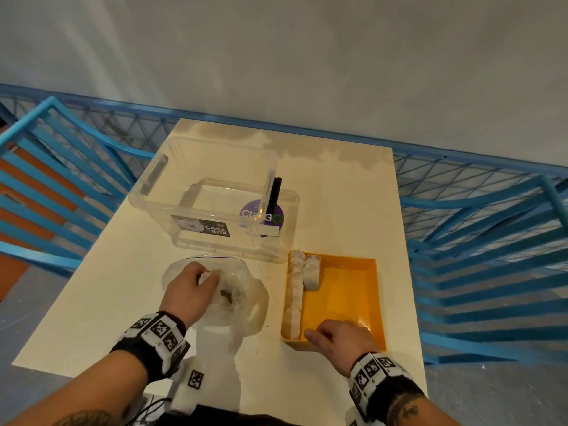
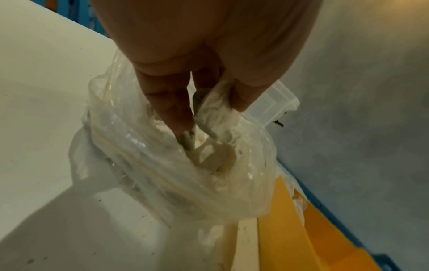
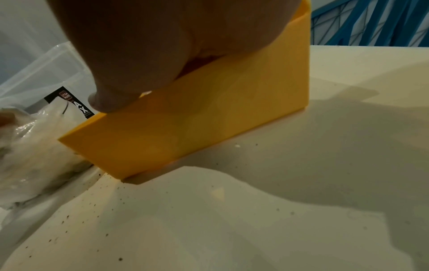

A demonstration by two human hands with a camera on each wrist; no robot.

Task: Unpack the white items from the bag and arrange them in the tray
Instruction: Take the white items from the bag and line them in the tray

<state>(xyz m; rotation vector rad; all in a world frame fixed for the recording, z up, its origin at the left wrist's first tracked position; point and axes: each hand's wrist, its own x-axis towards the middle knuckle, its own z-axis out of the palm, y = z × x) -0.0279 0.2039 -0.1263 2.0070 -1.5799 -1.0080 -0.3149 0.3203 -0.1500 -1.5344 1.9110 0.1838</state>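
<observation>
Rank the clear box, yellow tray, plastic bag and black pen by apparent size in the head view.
1. clear box
2. yellow tray and plastic bag: too alike to rank
3. black pen, smallest

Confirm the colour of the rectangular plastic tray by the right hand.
The rectangular plastic tray is plain orange-yellow, no pattern; head view shows it best.

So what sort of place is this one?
Probably a staged recording corner, not a home: a cream table fenced by blue railings against a plain wall, with marker-tagged wristbands on both wrists.
</observation>
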